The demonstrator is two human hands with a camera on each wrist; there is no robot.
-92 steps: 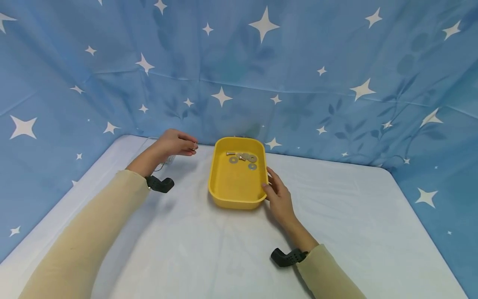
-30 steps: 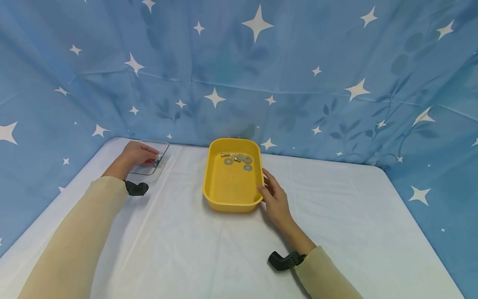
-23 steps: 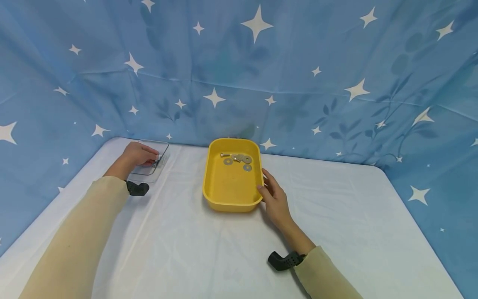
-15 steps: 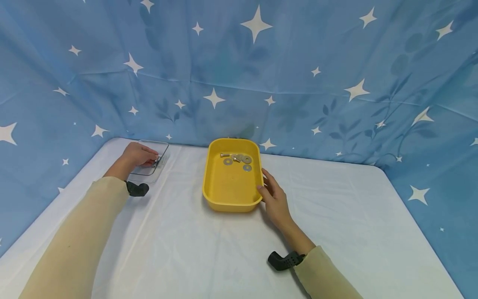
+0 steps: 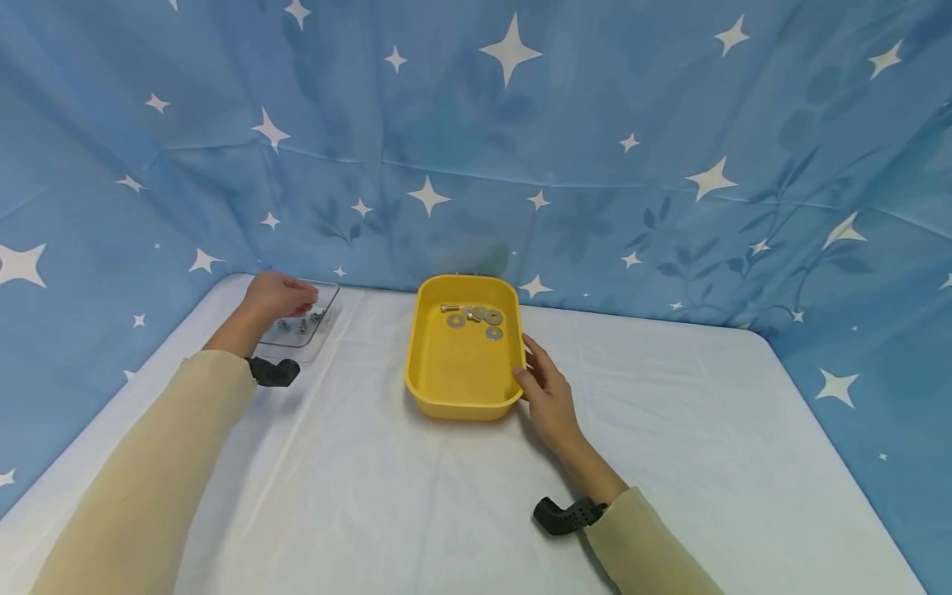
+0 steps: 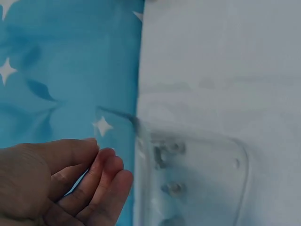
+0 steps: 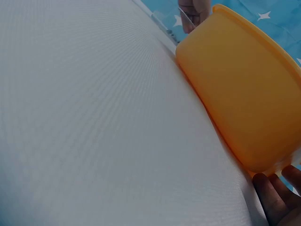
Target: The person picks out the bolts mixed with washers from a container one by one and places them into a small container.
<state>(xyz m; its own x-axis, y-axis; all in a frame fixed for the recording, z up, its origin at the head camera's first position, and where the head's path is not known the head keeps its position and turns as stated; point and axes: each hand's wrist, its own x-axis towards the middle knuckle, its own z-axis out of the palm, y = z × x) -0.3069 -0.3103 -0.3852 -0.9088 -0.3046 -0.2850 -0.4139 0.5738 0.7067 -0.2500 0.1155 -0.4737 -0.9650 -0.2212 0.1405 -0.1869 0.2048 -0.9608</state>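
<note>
In the head view my left hand hovers just above a clear plastic box at the table's far left corner. Its fingers are loosely bent, thumb close to the index fingertip, and no held item shows in the left wrist view. Small metal fasteners, blurred there, lie inside the box. My right hand grips the right wall of a yellow tray, thumb at the rim and fingers outside. Towards the tray's far end lie a screw, a second screw and several flat washers.
A white cloth covers the table. Behind it hangs a blue curtain with white stars, close to the table's far edge. A black wrist device sits on the left forearm and another wrist device on the right.
My left hand went from the tray's side leftward, pinching something small, down into the clear box. It has now risen slightly, uncovering fasteners there. The right hand stays on the yellow tray.
</note>
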